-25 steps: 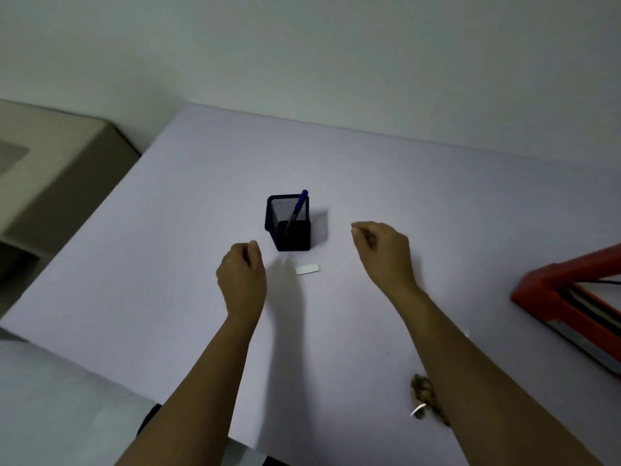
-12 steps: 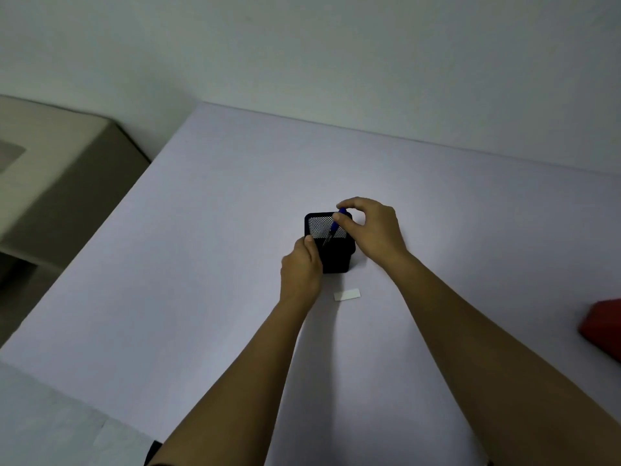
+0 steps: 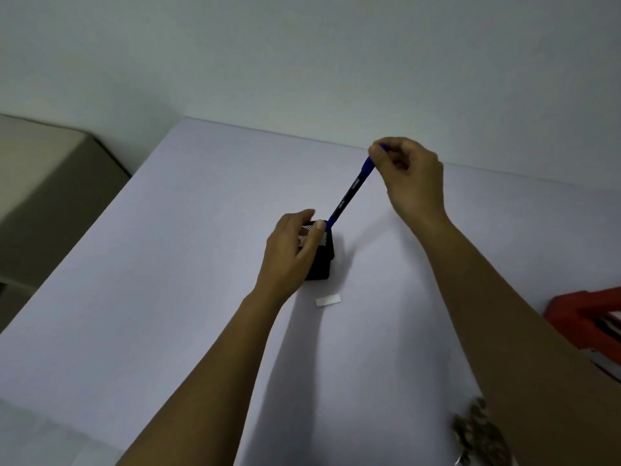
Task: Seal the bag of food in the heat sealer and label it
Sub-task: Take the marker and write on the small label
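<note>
Above the middle of the pale lilac surface [image 3: 168, 297], my right hand [image 3: 408, 176] pinches the top end of the slim blue pen [image 3: 351, 191] between thumb and fingertips. My left hand [image 3: 290, 253] wraps its thumb and fingers round the black mesh pen holder [image 3: 321, 260] to steady it. The pen's long axis slants from the holder's mouth up, away and to the right. Its lower end sits at the rim, and I cannot tell whether it is clear. As I judge it, my next move turns on the small white rectangular label [image 3: 328, 300]. It lies flat just beside the holder on the side toward me, long axis running left to right, near my left wrist and well apart from the pen-holding hand. So the right hand would have to come toward me and down, turning the pen tip-down. The bag of brown food [image 3: 477, 435] lies at the near right, partly hidden by my right forearm, with the red heat sealer [image 3: 584, 317] beyond it.
</note>
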The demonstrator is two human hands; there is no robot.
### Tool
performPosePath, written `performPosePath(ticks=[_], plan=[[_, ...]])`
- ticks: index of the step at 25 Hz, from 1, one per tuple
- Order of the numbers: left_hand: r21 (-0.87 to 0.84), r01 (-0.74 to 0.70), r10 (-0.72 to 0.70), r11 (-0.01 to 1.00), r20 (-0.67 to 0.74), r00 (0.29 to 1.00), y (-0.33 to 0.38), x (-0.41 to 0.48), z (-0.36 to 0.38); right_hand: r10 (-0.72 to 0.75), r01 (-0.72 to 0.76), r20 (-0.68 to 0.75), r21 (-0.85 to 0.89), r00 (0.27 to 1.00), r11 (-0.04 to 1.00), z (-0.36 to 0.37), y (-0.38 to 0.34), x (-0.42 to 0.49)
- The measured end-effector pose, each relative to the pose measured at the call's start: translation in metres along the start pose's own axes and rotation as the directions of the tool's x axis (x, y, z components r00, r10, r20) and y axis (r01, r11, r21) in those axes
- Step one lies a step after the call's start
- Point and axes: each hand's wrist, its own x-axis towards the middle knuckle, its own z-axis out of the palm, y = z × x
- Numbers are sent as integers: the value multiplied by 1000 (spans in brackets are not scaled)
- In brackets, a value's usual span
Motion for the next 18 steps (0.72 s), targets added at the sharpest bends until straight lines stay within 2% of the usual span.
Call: performPosePath(ticks=[3, 8, 10, 13, 15, 18], plan=[[38, -45, 41, 998, 89, 995, 17, -2, 14, 67, -65, -60, 36, 996, 997, -21, 1, -4], [63, -200, 197, 978, 52, 979, 40, -10, 37, 221, -204, -144, 120, 965, 971, -52, 15, -20], [94, -232, 225, 968, 77, 971, 48, -12, 45, 333, -317, -103, 145, 937, 937, -55, 22, -31], [190, -324, 305, 927, 122, 944, 56, -17, 57, 431, -431, -1, 7, 902, 902, -52, 32, -52], [239, -378, 347, 894, 162, 924, 61, -24, 65, 501, -498, -30, 62, 865, 865, -49, 36, -60], [239, -342, 306, 909, 177, 936, 76, -32, 75, 597, -580, -89, 164, 797, 798, -44, 38, -62]])
